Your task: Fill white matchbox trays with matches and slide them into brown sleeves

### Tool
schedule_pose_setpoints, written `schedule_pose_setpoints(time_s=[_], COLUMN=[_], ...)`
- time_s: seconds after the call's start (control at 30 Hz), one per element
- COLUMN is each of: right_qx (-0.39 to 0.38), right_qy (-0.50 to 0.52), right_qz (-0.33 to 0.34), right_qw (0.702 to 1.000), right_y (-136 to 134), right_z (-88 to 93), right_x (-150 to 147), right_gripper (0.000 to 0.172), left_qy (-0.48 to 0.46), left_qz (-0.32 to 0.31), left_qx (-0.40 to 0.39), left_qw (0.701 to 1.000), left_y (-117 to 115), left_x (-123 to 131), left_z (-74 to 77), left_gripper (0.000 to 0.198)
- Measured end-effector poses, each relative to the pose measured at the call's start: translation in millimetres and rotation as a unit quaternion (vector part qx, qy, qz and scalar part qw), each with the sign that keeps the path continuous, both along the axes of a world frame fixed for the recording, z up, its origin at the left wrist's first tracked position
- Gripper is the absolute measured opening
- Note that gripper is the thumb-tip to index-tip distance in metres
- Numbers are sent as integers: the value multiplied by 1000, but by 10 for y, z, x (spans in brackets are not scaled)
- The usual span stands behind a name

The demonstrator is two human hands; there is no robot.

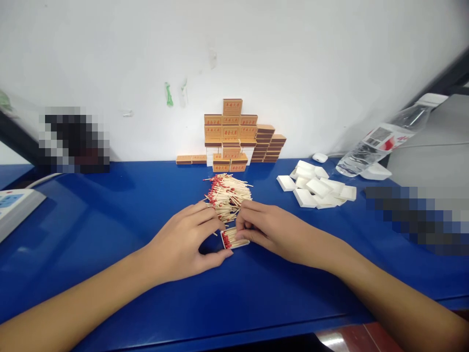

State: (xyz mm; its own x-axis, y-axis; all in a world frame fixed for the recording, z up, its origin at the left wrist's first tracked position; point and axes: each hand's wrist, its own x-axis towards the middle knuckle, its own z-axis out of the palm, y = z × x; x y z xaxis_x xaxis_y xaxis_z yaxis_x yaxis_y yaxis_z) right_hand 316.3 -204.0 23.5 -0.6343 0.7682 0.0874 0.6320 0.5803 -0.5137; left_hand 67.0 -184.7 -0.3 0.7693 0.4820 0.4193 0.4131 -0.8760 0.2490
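A small white matchbox tray [240, 245] holding red-tipped matches lies on the blue table between my hands. My left hand [192, 237] steadies the tray's left end, its thumb at the near edge and its index finger at the far corner. Over the right part of the tray, my right hand [258, 225] has its fingers pinched together on the matches [230, 236]; its fingertips partly hide them. Just beyond both hands is a loose heap of matches [230, 190], heads mostly to the left.
Orange matchboxes [230, 132] stand stacked against the wall, with more boxes beside them. Several white trays [318, 188] lie piled at the right. A clear bottle [388, 134] leans behind them near a white case [320, 157]. A white device [16, 208] sits at the left edge.
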Motion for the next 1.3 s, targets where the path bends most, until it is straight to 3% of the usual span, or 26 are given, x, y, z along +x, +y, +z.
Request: schedule_pose_setpoints(time_s=[0.23,0.43,0.57,0.63,0.73,0.8,0.87,0.97,1.07,1.2,1.3], right_qx=[100,59,81,125,210,214,178,135,121,121,119], right_qy=[-24,-44,-24,-3,-32,-95,-148,-201,-224,-205,-135], right_qz=[-115,-78,-76,-119,-235,-311,-341,-333,-297,-276,-295], right_qw=[988,994,994,985,948,921,911,911,921,931,938], right_y=[148,179,207,255,361,442,520,610,643,595,604], right_z=[-42,-158,-45,79,237,254,191,24,-91,-85,-13], right_x=[181,94,160,306,627,843,1001,1086,1043,985,987], right_gripper=[15,16,17,17,21,24,31,32,22,21,24], left_qy=[-14,0,4,5,4,-1,-13,-33,-50,-71,-78], left_qz=[-7,-36,-28,-26,-30,-31,-28,-14,17,43,45], left_qx=[-16,-25,-23,-21,-25,-24,-15,1,9,14,6], left_qw=[1000,999,999,999,999,999,999,999,999,996,996], left_y=[-13,-53,-48,-44,-44,-43,-36,-8,32,62,53], left_x=[4,2,-12,-15,-10,-4,0,-5,-18,-23,-15], left_z=[4,16,5,0,-4,-8,-9,0,22,46,42], left_gripper=[22,23,23,26,28,27,25,24,25,26,28])
